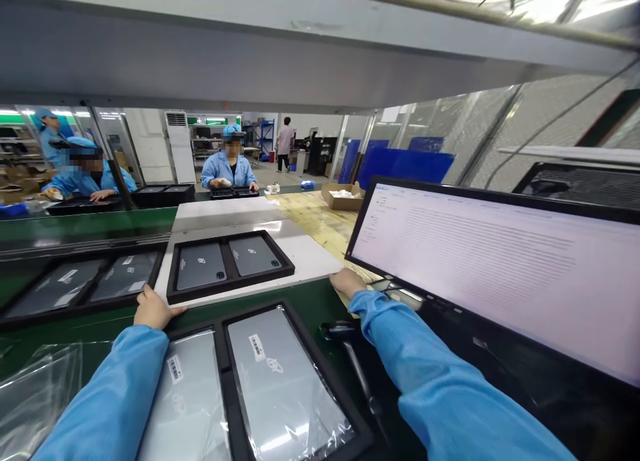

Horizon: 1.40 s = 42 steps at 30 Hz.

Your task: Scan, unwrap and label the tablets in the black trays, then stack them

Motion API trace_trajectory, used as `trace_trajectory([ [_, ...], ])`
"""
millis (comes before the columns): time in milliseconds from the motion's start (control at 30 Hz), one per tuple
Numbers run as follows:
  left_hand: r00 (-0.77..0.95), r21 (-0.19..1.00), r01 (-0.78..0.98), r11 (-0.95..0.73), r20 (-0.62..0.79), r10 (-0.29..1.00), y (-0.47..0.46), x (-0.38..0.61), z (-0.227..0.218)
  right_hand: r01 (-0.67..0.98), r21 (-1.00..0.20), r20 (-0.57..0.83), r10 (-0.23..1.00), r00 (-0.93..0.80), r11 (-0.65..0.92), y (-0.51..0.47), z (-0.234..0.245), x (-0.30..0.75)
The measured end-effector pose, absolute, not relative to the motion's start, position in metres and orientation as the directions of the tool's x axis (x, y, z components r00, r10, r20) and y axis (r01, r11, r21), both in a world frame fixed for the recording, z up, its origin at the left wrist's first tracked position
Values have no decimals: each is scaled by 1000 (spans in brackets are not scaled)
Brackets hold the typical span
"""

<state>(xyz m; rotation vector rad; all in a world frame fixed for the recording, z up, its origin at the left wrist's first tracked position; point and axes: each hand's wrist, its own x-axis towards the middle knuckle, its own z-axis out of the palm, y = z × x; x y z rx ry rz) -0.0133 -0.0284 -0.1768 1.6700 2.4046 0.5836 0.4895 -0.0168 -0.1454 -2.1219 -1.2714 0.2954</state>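
Note:
A white board (310,258) lies across the green bench, carrying a black tray (233,288) with two grey tablets. My left hand (153,309) is closed at the board's near left corner, thumb along the near edge. At the near right corner my right hand (349,283) is closed on the board, its fingertips partly hidden. Closer to me is a second black tray (223,361) with two tablets in clear film, a barcode label on each; my left sleeve covers part of it. A third black tray (163,251) with wrapped tablets lies left of my left hand.
A monitor (480,274) stands at the right, behind my right arm. A handheld scanner (345,331) lies beside the near tray. Clear plastic bags (43,388) are at the lower left. A cardboard box (344,196) sits further back. Co-workers (230,168) sit across the bench; a shelf (200,68) hangs overhead.

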Motion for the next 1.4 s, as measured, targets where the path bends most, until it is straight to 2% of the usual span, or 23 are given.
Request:
trace_trajectory([
  [133, -375, 402, 866, 296, 133, 917, -28, -11, -178, 723, -522, 74, 820, 567, -453, -10, -174, 501],
  [267, -401, 401, 855, 329, 109, 910, -36, -3, -170, 739, -432, 149, 768, 623, -516, 3, -202, 515],
  [433, -415, 381, 853, 355, 84, 906, -45, 4, -164, 763, -383, 200, 759, 620, -522, 21, -232, 540],
  [633, -417, 333, 867, 371, 74, 906, -46, 6, -165, 737, -438, 175, 756, 631, -514, 29, -237, 554],
  [1133, -432, 408, 836, 367, 75, 899, -48, 5, -154, 673, -563, 150, 741, 654, -480, 29, -232, 556],
  [1233, -436, 392, 840, 374, 78, 897, -46, 2, -155, 654, -568, 146, 721, 678, -500, 26, -226, 544],
  [1400, -416, 369, 856, 363, 71, 907, -41, -4, -164, 697, -512, 222, 707, 672, -502, 20, -218, 528],
])
